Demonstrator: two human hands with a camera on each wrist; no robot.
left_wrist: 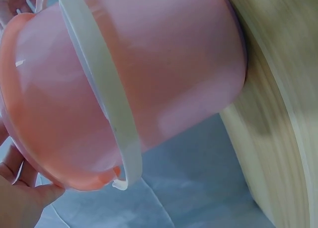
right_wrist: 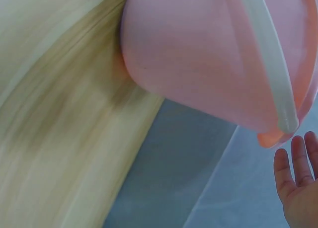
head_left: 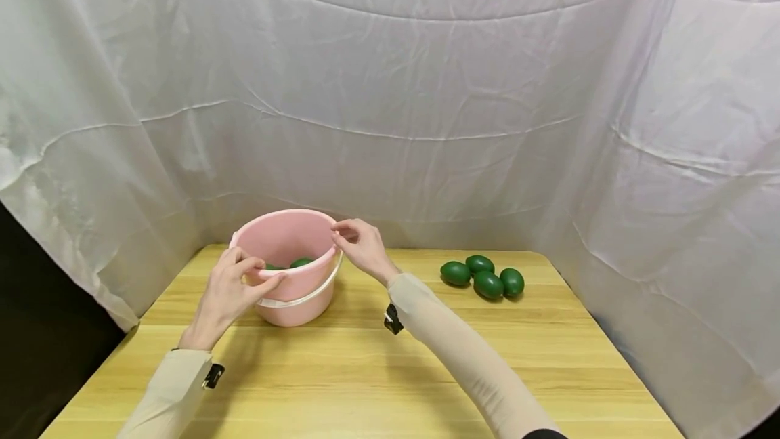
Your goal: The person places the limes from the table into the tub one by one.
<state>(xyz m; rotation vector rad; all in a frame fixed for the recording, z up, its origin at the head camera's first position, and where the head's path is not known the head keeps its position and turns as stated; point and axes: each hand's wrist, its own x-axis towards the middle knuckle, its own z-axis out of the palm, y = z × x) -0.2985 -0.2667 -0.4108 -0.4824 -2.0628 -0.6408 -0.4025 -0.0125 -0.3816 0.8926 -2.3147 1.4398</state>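
Note:
A pink bucket (head_left: 295,314) stands on the table's left half, its white handle (head_left: 298,301) hanging down across the front. Inside, green avocado-like fruits (head_left: 301,263) show partly over the near rim; the rest is hidden by the wall. My left hand (head_left: 225,290) holds the rim at the near left, thumb along the outside and fingers over the edge, as the left wrist view also shows. At the right rim is my right hand (head_left: 363,247), fingertips right at the edge. In the right wrist view its fingers (right_wrist: 299,161) look extended beside the handle's end.
Several more green fruits (head_left: 489,285) lie clustered on the wooden table (head_left: 365,371) to the right of the bucket. Pale curtains (head_left: 390,87) hang behind the table and along both sides.

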